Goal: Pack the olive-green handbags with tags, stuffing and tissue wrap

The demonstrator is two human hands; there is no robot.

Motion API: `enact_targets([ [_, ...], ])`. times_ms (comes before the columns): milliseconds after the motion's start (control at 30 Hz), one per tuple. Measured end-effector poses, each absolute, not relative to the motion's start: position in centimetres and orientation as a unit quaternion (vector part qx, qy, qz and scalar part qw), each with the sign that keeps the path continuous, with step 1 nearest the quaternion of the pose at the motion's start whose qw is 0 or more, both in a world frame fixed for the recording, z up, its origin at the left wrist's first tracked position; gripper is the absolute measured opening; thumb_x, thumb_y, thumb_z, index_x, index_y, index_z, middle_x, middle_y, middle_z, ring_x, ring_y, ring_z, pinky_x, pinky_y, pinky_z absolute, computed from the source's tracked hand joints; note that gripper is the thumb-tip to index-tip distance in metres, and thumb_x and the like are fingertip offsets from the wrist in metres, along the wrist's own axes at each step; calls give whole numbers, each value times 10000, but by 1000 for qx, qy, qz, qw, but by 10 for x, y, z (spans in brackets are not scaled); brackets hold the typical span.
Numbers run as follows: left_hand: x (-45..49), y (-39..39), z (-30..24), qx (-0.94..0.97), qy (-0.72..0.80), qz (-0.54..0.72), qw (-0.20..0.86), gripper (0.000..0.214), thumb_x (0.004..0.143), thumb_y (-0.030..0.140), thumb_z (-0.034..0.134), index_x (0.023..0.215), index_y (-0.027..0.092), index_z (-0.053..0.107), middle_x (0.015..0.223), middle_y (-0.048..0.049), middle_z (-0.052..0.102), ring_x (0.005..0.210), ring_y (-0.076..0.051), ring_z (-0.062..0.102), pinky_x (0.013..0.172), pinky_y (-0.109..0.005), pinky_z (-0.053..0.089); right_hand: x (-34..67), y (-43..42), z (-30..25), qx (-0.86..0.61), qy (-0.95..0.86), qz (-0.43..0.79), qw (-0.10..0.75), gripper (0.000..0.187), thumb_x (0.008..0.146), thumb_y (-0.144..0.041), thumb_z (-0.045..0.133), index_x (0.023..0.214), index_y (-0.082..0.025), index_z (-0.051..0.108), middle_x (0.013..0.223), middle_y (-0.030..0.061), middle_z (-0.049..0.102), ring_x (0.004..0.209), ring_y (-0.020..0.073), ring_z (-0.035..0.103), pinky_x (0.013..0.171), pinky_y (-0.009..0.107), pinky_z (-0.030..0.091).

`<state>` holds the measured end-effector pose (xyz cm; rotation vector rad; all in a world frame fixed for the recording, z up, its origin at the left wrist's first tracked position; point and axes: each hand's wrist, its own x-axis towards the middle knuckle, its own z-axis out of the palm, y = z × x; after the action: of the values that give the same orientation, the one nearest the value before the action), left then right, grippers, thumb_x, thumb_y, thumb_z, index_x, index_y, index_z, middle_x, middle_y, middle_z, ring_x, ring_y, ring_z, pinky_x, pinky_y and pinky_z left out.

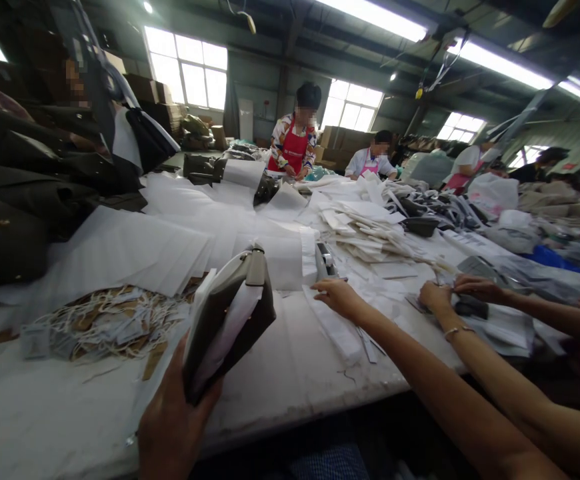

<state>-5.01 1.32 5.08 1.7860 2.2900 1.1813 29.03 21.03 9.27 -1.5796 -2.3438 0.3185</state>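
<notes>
One dark bag (pixel 221 303), tilted and with white material (pixel 225 339) showing along its side, is held up over the near part of the white table (pixel 290 380) by the left hand (pixel 177 400), its fingers and thumb closed firmly around the lower end. To its left lies a tangle of tags and pale strings (pixel 115 327); behind it, thin white sheets (pixel 167 243) fan out in overlapping layers. The right hand (pixel 343 298) is stretched forward, palm down and fingers partly bent, just beside a metal object (pixel 326 259) and above some white strips (pixel 337 330) (whether its fingertips pinch anything, I cannot tell). Farther back is a loose pile of white pieces (pixel 370 233). At the right, a co-worker's forearms (pixel 490 360) reach in, a bracelet (pixel 459 331) on one wrist. Across the table stands a person in a red apron (pixel 290 150).
</notes>
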Motion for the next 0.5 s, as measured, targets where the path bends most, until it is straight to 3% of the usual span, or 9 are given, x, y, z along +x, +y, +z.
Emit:
enact_targets([
  [200, -49, 15, 55, 577, 727, 372, -2, 736, 896, 480, 602, 1533, 299, 281, 1359, -93, 605, 1080, -322, 676, 748, -376, 564, 340, 145, 49, -554, -805, 153, 149, 469, 736, -177, 813, 1192, -228, 715, 1292, 101, 662, 1187, 261, 623, 1049, 360, 465],
  [367, -45, 15, 62, 590, 712, 380, -15, 716, 914, 482, 584, 1527, 258, 288, 1343, -109, 610, 1104, -321, 662, 758, -369, 548, 345, 142, 33, -580, -777, 154, 191, 193, 861, -226, 685, 1035, -219, 769, 1126, 77, 728, 1075, 220, 665, 999, 322, 479],
  [500, -45, 14, 65, 595, 705, 385, -17, 701, 919, 471, 589, 1518, 245, 302, 1333, -112, 618, 1117, -312, 658, 755, -351, 541, 344, 154, 40, -591, -762, 170, 202, 172, 895, -254, 623, 922, -262, 793, 1011, 42, 769, 967, 235, 697, 914, 332, 503],
])
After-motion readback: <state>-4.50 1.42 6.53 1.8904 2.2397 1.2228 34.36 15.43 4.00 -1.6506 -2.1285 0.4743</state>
